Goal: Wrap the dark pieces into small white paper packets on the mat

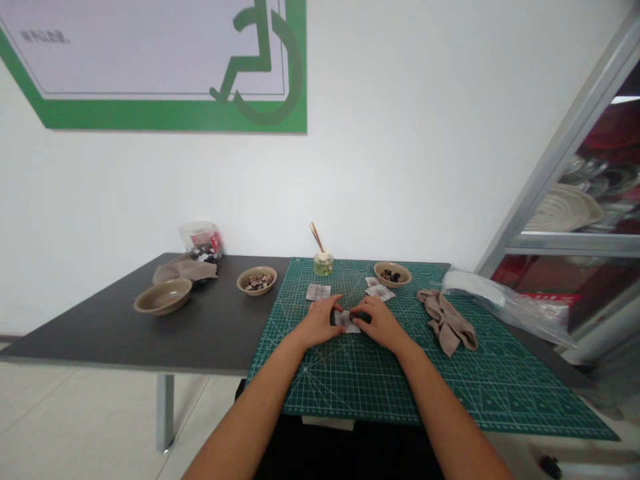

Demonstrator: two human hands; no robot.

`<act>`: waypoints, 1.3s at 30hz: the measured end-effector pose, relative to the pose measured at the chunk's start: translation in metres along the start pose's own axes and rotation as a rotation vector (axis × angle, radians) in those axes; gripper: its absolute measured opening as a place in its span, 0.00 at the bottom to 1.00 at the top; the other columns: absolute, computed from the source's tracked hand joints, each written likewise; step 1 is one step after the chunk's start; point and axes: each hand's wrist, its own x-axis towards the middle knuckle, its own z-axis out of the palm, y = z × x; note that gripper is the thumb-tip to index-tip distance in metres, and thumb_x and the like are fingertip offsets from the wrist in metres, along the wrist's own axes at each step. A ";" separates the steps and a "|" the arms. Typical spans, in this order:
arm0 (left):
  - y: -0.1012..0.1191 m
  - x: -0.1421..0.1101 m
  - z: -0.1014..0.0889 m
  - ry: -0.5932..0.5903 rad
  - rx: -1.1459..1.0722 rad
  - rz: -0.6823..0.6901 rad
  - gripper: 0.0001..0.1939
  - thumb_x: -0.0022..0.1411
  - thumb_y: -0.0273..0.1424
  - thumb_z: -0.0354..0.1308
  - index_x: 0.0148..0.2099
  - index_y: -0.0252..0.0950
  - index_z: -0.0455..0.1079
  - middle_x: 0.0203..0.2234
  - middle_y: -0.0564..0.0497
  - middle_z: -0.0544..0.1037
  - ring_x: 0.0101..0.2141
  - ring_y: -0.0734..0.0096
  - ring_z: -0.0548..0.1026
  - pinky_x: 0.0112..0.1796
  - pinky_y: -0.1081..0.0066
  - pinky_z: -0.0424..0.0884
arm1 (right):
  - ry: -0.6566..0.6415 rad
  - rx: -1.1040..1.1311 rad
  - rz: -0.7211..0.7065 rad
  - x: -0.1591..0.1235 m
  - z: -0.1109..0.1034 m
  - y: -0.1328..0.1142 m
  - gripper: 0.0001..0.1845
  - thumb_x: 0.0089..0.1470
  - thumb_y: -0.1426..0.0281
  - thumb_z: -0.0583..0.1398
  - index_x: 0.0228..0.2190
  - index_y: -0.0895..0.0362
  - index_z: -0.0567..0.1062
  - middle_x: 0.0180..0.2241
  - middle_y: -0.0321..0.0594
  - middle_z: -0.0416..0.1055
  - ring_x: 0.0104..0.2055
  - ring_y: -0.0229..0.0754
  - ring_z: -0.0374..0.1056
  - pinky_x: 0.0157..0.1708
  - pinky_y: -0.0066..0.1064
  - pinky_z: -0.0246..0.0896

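Note:
A small grey patterned square [354, 327] lies on the green cutting mat between my hands. My left hand [320, 323] has its thumb and forefinger curved round the square's left side, holding it at the edge. From the other side, my right hand [379, 323] pinches a tiny dark piece over the square; its exact kind is too small to make out. Another patterned square [319, 292] lies flat beyond my left hand. Past my right hand, more such squares [381, 292] overlap beside a tan bowl [406, 275] with dark pieces in it.
The green cutting mat [345, 387] covers the table's right part. A crumpled brown cloth [447, 322] and clear plastic wrapping [510, 310] lie right. A reed diffuser [323, 265] stands at the back. Leftward are a bowl of pieces [241, 283], another bowl [165, 298], a cloth [183, 270] and a tub [193, 233].

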 end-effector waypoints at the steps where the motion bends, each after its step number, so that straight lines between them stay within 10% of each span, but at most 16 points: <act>1: 0.000 0.000 0.000 0.002 0.002 0.000 0.35 0.47 0.29 0.61 0.58 0.35 0.55 0.45 0.47 0.72 0.48 0.58 0.66 0.52 0.57 0.55 | -0.016 0.019 -0.016 0.000 0.000 0.000 0.07 0.47 0.75 0.61 0.32 0.57 0.76 0.32 0.41 0.68 0.38 0.44 0.61 0.40 0.38 0.56; 39: 0.001 -0.002 -0.001 -0.021 -0.070 0.049 0.33 0.48 0.23 0.58 0.57 0.36 0.57 0.45 0.48 0.73 0.48 0.61 0.67 0.52 0.60 0.57 | -0.041 0.089 0.024 -0.003 -0.008 0.003 0.08 0.47 0.75 0.60 0.32 0.56 0.75 0.32 0.40 0.69 0.39 0.44 0.62 0.43 0.39 0.54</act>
